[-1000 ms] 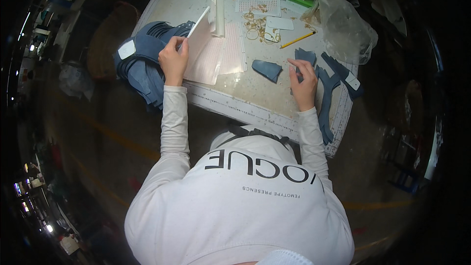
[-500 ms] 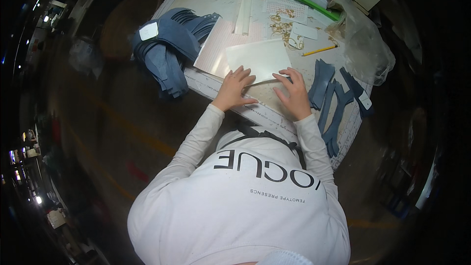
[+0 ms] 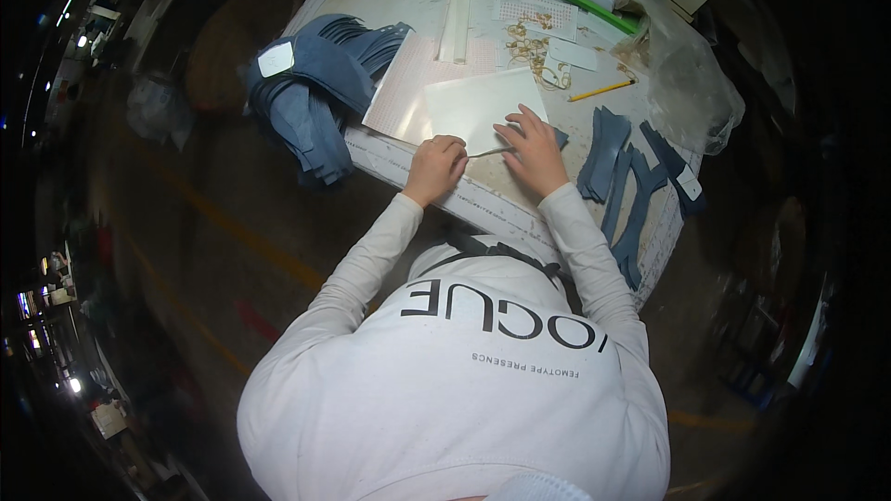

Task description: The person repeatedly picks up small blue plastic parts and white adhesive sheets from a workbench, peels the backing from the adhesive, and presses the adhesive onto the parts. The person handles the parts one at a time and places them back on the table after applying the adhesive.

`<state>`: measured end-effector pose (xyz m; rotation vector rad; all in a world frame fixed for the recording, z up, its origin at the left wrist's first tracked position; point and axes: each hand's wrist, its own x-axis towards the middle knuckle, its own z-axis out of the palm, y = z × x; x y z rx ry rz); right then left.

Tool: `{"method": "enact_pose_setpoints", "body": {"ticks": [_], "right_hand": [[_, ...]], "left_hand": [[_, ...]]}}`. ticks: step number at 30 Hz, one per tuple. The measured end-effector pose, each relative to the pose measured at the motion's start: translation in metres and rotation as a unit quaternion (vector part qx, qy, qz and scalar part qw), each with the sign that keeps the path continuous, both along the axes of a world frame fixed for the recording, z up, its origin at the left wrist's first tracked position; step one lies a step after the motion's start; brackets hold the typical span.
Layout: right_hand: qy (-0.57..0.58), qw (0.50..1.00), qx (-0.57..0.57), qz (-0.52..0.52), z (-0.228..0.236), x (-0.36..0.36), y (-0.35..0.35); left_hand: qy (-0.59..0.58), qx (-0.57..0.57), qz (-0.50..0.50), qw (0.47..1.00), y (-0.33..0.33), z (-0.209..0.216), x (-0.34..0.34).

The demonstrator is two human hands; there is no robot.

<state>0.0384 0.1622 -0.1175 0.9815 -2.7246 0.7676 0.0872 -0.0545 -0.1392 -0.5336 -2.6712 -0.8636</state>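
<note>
A glossy white sheet [image 3: 478, 104] lies at the near edge of the table. Along its near edge runs a thin dark line, and a blue-grey piece [image 3: 560, 139] peeks out beside my right hand; most of it is hidden. My left hand [image 3: 436, 170] has its fingers curled together at the left end of that line, by the sheet's near corner; what they pinch is covered. With fingers apart, my right hand [image 3: 534, 153] rests over the sheet's near right part and the blue-grey piece.
Stacked blue-grey cut pieces [image 3: 311, 83] overhang the table's left edge, a white tag on top. More blue-grey strips [image 3: 608, 153] lie on the right. Beyond are a yellow pencil [image 3: 601, 91], gold-coloured rings [image 3: 529, 46], a green tray [image 3: 585, 2] and a clear plastic bag [image 3: 691, 83].
My left fingers have drawn together from a spread pose. My right hand has shifted left and farther onto the sheet, and the blue-grey piece now shows to its right.
</note>
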Motion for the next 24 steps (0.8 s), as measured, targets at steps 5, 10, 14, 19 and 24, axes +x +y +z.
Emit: {"method": "enact_pose_setpoints", "body": {"ticks": [5,10,14,19,24], "right_hand": [[0.035,0.999,0.004,0.006,0.035,-0.005,-0.001],[-0.096,0.986,-0.132,0.028,0.1,0.006,0.03],[-0.212,0.969,-0.126,-0.011,0.098,-0.002,0.058],[-0.262,0.958,-0.088,-0.081,0.039,0.001,0.073],[-0.257,0.944,-0.178,-0.108,0.002,0.003,0.055]], "left_hand": [[-0.123,0.172,-0.027,0.977,-0.006,0.058,-0.004],[-0.107,0.432,-0.017,0.896,-0.005,0.104,-0.013],[-0.277,0.389,-0.068,0.876,0.009,0.086,-0.026],[-0.392,0.333,-0.044,0.856,0.03,0.036,-0.04],[-0.416,0.316,-0.085,0.849,0.03,0.007,-0.055]]}}
